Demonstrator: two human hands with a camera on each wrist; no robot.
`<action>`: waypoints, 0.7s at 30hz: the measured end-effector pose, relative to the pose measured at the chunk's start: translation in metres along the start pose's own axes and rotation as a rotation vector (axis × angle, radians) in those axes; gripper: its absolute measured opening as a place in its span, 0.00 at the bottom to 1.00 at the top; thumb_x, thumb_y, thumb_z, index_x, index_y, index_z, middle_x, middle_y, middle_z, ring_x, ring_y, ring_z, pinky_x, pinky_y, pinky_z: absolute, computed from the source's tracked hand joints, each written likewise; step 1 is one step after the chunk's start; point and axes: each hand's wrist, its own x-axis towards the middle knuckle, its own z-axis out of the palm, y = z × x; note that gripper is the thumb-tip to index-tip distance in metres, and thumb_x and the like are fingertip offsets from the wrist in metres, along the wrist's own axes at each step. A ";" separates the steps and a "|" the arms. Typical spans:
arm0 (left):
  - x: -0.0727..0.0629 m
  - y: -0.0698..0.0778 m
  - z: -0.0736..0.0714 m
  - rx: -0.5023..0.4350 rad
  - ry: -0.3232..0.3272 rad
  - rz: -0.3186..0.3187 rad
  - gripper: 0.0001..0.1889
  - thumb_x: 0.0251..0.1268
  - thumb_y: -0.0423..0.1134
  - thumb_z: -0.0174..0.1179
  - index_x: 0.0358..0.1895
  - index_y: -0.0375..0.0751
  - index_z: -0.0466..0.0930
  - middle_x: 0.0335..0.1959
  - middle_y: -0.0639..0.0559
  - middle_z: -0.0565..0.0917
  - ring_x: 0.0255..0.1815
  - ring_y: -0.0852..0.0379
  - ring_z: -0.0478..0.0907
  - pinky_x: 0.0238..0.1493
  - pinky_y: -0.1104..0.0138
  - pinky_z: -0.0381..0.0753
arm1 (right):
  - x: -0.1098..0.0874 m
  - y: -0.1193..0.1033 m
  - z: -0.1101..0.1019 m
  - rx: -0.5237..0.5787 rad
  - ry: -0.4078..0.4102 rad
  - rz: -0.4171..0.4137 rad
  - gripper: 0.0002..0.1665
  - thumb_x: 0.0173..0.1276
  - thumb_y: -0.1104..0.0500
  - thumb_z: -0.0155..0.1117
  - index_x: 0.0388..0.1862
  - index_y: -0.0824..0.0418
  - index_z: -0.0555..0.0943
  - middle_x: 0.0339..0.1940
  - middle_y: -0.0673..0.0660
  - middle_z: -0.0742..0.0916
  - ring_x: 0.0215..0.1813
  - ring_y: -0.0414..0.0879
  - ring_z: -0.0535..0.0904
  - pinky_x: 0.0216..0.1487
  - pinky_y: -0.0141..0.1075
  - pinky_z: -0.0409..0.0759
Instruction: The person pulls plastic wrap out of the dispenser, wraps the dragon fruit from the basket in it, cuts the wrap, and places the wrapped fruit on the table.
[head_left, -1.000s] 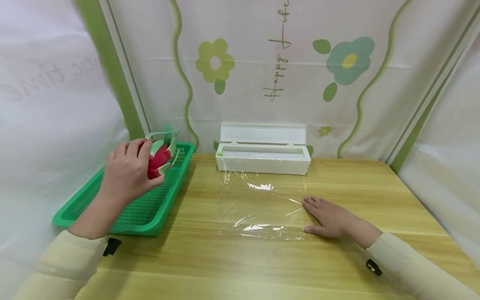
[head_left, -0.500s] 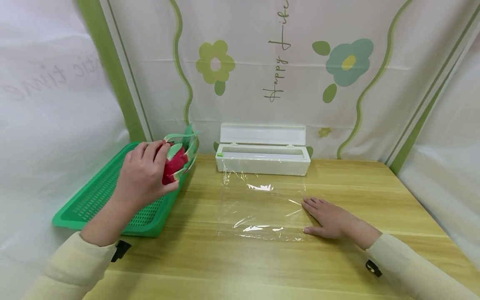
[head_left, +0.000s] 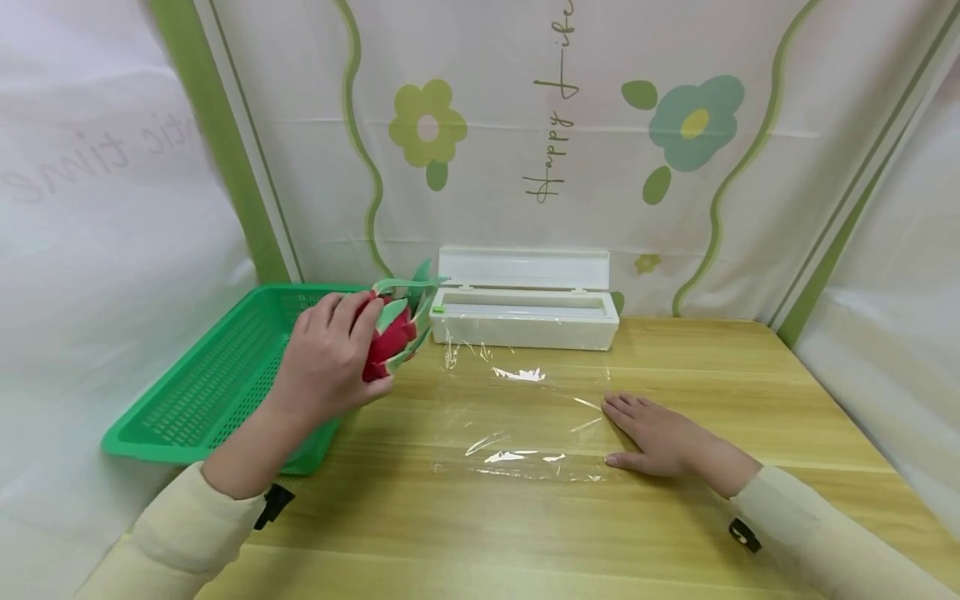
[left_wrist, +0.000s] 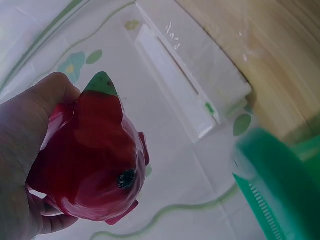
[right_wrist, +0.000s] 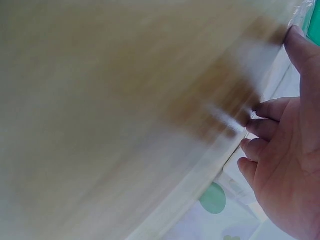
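My left hand (head_left: 326, 354) grips a dragon fruit (head_left: 392, 337), red with green-tipped scales, and holds it in the air just right of the green basket. In the left wrist view the fruit's (left_wrist: 95, 155) round red end with a dark spot faces the camera, with the thumb and fingers about its side. A sheet of clear cling film (head_left: 517, 417) lies on the wooden table, running out from the white dispenser box (head_left: 525, 329). My right hand (head_left: 660, 437) rests flat at the film's right edge, its fingertips touching the table there; the right wrist view shows this hand (right_wrist: 285, 145) from the palm side.
The green perforated basket (head_left: 180, 454) stands at the table's left side. The dispenser's lid (head_left: 523, 268) is raised at the back. Behind and at both sides hang printed white curtains (head_left: 480, 208). Bare wood (head_left: 525, 542) stretches in front of the film.
My left hand has carried the dragon fruit rightward, from above the basket to beyond its right rim, near the film's left edge. The right hand has stayed in place.
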 end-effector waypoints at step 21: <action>0.010 0.044 0.024 -0.109 -0.028 0.020 0.43 0.34 0.52 0.71 0.57 0.30 0.72 0.53 0.35 0.77 0.51 0.36 0.72 0.43 0.47 0.78 | -0.001 -0.002 -0.002 -0.006 -0.001 -0.002 0.54 0.68 0.28 0.48 0.73 0.70 0.61 0.73 0.69 0.65 0.72 0.66 0.59 0.69 0.57 0.59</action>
